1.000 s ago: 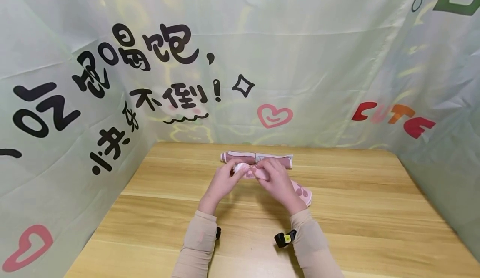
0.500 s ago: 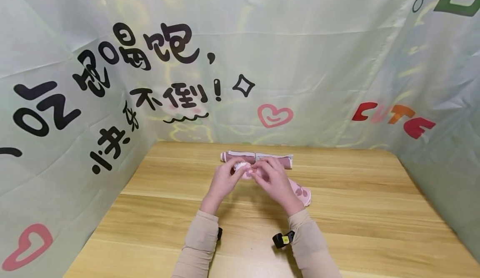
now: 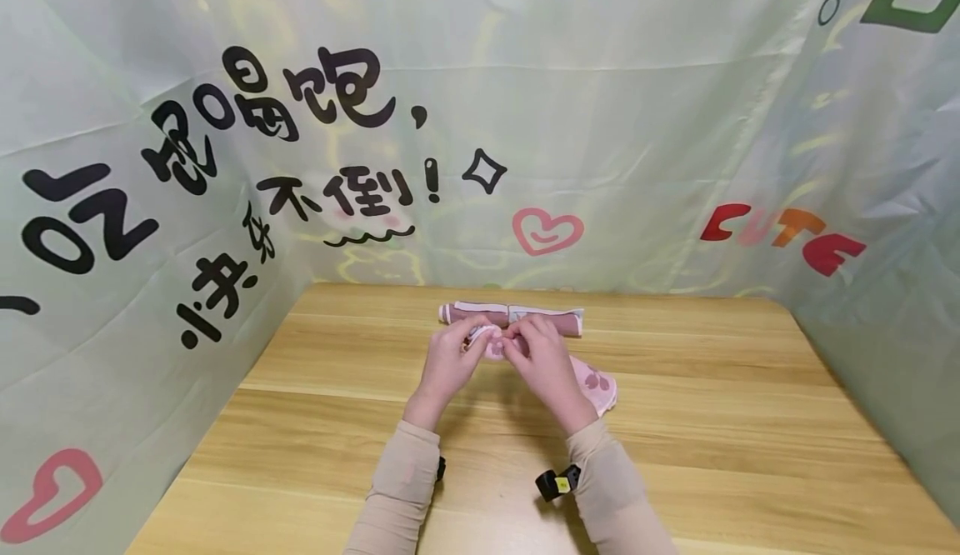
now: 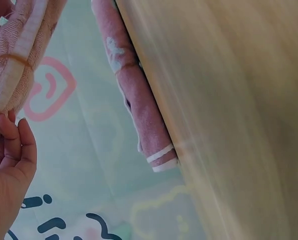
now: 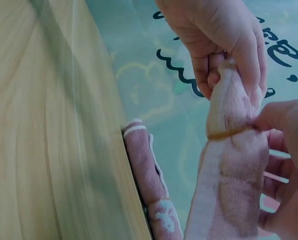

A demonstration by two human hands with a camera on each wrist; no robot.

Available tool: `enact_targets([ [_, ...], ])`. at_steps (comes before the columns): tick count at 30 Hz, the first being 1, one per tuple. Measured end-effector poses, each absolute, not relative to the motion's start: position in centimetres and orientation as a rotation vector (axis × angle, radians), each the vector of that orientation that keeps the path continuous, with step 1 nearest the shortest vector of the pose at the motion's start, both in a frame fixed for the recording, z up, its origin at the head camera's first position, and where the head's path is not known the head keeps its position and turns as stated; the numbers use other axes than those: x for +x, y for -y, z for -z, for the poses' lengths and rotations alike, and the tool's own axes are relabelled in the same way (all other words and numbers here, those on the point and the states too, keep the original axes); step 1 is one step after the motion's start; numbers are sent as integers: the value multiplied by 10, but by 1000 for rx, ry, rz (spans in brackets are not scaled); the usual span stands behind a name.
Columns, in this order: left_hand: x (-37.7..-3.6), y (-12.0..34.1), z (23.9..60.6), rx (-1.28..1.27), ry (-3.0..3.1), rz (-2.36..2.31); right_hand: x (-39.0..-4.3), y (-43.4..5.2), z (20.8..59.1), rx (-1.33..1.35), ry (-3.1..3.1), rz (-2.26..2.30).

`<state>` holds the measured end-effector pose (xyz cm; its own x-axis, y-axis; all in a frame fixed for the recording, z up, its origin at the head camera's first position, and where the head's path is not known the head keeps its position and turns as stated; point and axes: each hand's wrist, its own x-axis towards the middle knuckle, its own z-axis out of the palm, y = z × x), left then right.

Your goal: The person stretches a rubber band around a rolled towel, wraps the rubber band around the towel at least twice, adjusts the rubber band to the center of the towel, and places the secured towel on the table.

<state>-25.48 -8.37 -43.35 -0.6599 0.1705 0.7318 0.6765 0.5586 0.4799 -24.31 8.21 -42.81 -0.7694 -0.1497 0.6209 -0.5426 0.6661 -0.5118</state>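
Observation:
A light pink rolled towel [image 3: 597,382] with darker petal-like marks is held up between both hands over the table. Around it, close to one end, runs a thin brown rubber band [image 5: 230,134]. My left hand [image 3: 447,363] grips the narrow end of the roll, its thumb and fingertips pinching the cloth. My right hand [image 3: 546,365] pinches at the rubber band along the roll's side, with its other fingers behind the towel. In the left wrist view the band crosses a pale lengthwise strip of the towel.
Behind the hands a second rolled towel [image 3: 558,322], dusky pink with white edging, lies on the wooden table [image 3: 712,422]. A band circles its middle too. A printed cloth backdrop [image 3: 630,138] stands along the table's back and sides.
The right hand and the towel's far end have shifted slightly left. Right fingertips have drawn together beside the left hand. The second towel lies as before.

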Motion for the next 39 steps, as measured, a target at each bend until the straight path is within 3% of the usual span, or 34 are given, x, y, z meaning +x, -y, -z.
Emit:
enact_targets([
  [13,-252,84,431,-667,2162,1115,-244,-84,429,503,2309,-1253],
  [33,-253,81,431,-714,2094,1099,-241,-91,417,-71,2591,-1009],
  [39,-253,85,429,-637,2093,1169,-245,-98,418,91,2576,-1132],
])
